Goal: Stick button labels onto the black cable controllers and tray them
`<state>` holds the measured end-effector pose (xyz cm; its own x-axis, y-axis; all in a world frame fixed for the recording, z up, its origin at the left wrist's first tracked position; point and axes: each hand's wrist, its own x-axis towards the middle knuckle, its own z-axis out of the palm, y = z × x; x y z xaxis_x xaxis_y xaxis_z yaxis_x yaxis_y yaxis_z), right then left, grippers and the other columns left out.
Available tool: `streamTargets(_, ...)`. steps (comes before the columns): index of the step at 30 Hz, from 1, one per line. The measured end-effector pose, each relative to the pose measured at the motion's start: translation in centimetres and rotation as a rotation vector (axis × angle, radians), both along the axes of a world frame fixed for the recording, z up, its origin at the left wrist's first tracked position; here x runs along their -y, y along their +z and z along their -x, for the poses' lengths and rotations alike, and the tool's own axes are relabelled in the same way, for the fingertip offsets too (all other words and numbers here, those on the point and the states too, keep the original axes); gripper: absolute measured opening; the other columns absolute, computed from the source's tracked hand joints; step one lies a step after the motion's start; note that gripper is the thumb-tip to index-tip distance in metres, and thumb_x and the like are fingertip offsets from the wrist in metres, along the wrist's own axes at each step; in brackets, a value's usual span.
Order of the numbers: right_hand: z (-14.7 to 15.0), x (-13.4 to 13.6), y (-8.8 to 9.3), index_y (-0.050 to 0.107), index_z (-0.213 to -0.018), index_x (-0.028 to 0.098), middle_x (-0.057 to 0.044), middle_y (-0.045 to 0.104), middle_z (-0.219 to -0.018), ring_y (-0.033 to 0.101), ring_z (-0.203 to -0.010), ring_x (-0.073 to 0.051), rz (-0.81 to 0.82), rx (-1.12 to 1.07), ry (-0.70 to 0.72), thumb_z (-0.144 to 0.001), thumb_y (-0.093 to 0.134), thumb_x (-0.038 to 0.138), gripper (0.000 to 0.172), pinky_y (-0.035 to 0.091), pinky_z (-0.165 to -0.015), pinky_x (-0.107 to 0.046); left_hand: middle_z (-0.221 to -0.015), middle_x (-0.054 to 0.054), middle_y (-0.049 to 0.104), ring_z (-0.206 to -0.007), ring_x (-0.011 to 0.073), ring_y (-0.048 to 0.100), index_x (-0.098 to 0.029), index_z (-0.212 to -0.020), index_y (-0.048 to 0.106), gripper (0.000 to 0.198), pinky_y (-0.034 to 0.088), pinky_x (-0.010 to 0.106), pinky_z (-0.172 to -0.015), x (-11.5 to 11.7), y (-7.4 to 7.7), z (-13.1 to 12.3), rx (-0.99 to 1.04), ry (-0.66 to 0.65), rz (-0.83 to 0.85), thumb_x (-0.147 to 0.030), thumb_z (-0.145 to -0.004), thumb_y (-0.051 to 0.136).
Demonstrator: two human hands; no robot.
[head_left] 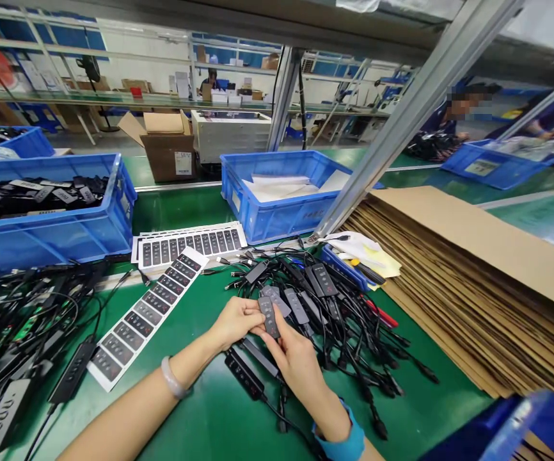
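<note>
Held up between my two hands is a small dark inline controller point(268, 317) with button marks on its face. My left hand point(238, 322) pinches it from the left with the fingertips. My right hand point(297, 358) grips its right side, thumb along the edge. Whether a separate label lies on its face I cannot tell. Just behind is a pile of black cabled controllers point(322, 282). Another controller point(243, 374) lies on the green table below my hands. To the left, a white sheet of dark button labels point(147, 314) lies slantwise, its far end over more label sheets point(190, 246).
Tangled cables and opened controllers point(22, 339) cover the table's left side. Blue bins stand behind, one with black parts point(47, 234), one with papers point(281, 218). Stacked cardboard point(473, 282) lies right of a slanted metal post point(402, 121). A co-worker point(464, 109) sits farther right.
</note>
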<state>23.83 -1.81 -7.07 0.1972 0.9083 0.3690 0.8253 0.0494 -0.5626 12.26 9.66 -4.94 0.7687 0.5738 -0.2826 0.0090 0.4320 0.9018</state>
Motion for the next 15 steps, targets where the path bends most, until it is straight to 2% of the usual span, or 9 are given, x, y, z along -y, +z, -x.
streamTargets(7, -0.07, 0.14, -0.19, 0.044, -0.143, 0.006, -0.008, 0.068, -0.071, 0.062, -0.055, -0.019, -0.014, 0.006, 0.009, -0.1, 0.038, 0.036, 0.053, 0.052, -0.052, -0.028, -0.062, 0.003, 0.07, -0.06, 0.0163, 0.068, -0.011, -0.072, 0.071, 0.019, 0.056, 0.029, -0.069, -0.16, -0.19, 0.2, 0.022, -0.02, 0.015, -0.027, -0.062, 0.073)
streamTargets(15, -0.06, 0.22, -0.32, 0.046, -0.142, 0.006, -0.003, 0.061, -0.062, 0.056, -0.049, -0.017, -0.011, 0.025, -0.01, -0.1, 0.039, 0.039, 0.054, 0.047, -0.047, -0.027, -0.063, 0.004, 0.071, -0.063, 0.0159, 0.067, -0.01, -0.075, 0.073, 0.025, 0.055, 0.028, -0.069, -0.32, -0.37, 0.4, 0.028, -0.037, 0.022, -0.031, -0.061, 0.076)
